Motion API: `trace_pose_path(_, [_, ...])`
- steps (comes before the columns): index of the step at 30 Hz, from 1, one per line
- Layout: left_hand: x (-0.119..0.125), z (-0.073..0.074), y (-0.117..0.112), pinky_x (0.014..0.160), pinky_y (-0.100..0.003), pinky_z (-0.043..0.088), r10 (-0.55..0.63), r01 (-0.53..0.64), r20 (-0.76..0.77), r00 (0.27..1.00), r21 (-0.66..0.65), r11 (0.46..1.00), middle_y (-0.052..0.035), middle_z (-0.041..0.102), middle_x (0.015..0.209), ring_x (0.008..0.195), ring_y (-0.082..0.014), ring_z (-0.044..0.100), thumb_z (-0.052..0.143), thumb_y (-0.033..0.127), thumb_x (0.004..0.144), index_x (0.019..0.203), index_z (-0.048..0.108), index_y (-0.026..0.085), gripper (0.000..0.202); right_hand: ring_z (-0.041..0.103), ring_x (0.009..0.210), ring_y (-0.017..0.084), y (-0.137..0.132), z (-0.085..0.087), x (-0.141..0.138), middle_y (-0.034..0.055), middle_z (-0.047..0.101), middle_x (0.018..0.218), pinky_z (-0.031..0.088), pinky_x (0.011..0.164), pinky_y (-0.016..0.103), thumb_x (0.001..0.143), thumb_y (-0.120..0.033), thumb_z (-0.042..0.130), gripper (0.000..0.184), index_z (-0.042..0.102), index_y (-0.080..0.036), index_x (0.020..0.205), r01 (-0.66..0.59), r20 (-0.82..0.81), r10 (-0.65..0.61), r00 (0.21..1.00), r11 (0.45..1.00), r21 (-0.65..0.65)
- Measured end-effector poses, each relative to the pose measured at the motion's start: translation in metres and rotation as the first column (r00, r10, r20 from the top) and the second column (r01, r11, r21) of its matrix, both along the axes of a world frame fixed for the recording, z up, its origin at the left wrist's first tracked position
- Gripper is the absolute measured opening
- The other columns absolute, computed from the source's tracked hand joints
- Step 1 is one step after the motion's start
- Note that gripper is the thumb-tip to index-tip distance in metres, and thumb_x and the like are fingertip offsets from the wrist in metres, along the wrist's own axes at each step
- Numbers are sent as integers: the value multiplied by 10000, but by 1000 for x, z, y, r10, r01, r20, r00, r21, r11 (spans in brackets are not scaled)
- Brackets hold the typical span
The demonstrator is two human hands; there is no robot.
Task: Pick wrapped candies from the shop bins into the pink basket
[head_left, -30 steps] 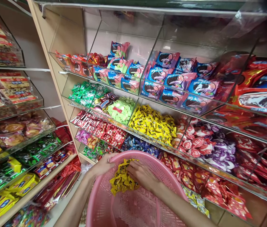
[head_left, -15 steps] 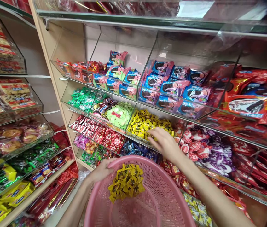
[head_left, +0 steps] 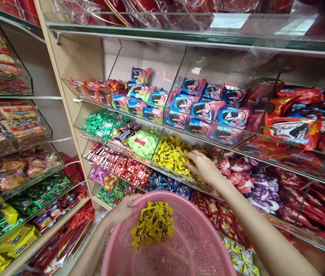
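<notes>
My left hand (head_left: 124,210) is closed over the left rim of a pink plastic basket (head_left: 205,226), which has fine holes in its wall. A heap of yellow-wrapped candies (head_left: 153,224) lies in the basket, toward its left side. My right hand (head_left: 201,165) reaches into a clear bin of yellow-wrapped candies (head_left: 170,153) on the shelf. Its fingers are slightly apart and curved down at the pile, and nothing shows between them. The palm side of that hand is hidden.
Clear dividers split the bins. Green-wrapped candies (head_left: 144,142) lie left of the yellow ones, red-and-white candies (head_left: 235,172) to the right. Sandwich-cookie packs (head_left: 205,109) fill the bin above. A second shelf unit at left holds cookie packs (head_left: 18,119). A wooden upright (head_left: 60,84) stands between.
My right hand has shifted slightly right and deeper into the yellow candies. The view has tilted up slightly. My left hand keeps its hold on the basket.
</notes>
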State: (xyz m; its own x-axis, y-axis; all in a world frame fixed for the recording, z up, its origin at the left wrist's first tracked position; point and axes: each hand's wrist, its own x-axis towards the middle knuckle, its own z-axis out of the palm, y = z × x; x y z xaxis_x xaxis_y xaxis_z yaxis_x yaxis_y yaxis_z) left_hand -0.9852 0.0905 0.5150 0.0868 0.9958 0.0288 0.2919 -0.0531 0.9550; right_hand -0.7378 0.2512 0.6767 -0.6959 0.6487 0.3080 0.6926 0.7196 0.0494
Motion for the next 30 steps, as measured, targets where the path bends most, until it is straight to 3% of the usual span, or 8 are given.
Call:
trace_pose_path(3, [1,2,0,883,-240,388,13,-13,-14,1000,-22,1000,1,596,1180,1056,-180,521,436,56,611,1178,563,175,593,506,1012,225,-2,1,1,89,526,1084,430,825,327,839,-249,489,267,556,-205,1094,19,-23,-18,1000,999,30])
trace_pose_path(6, [1,2,0,879,-240,387,8,-9,-23,1000,-18,1000,2,589,1187,1023,-174,533,436,57,616,1183,558,179,593,510,991,253,-6,1,1,110,508,1093,444,777,343,824,-280,518,287,554,-193,1096,134,-9,-134,991,988,73])
trace_pose_path(9, [1,2,-1,885,-240,384,3,-3,-27,1000,-8,1000,1,589,1188,1017,-173,534,433,59,621,1184,557,178,589,562,892,216,-7,1,-1,95,528,1026,445,713,303,828,-230,494,266,555,-198,1085,167,32,-169,985,985,49])
trace_pose_path(16, [0,0,-2,856,-231,391,0,-1,-30,1000,-7,1000,3,592,1181,1009,-171,538,425,50,610,1188,553,174,604,567,926,197,-1,1,4,89,560,1001,432,758,269,783,-76,431,279,599,-175,983,86,-25,-85,996,996,20])
trace_pose_path(24, [0,0,0,885,-251,384,-10,10,-16,1000,6,1000,6,648,1076,957,-161,562,439,64,621,1132,593,171,544,533,1002,229,-3,14,8,98,560,1077,432,854,335,798,-126,438,332,571,-184,1097,-5,-211,30,977,993,119])
trace_pose_path(30, [0,-2,0,925,-260,364,-2,2,-20,1000,8,1000,5,636,1106,990,-163,554,447,60,630,1132,595,186,539,504,1058,232,-15,21,1,99,538,1126,424,900,370,837,-181,422,309,579,-184,1103,-110,-301,135,944,989,101])
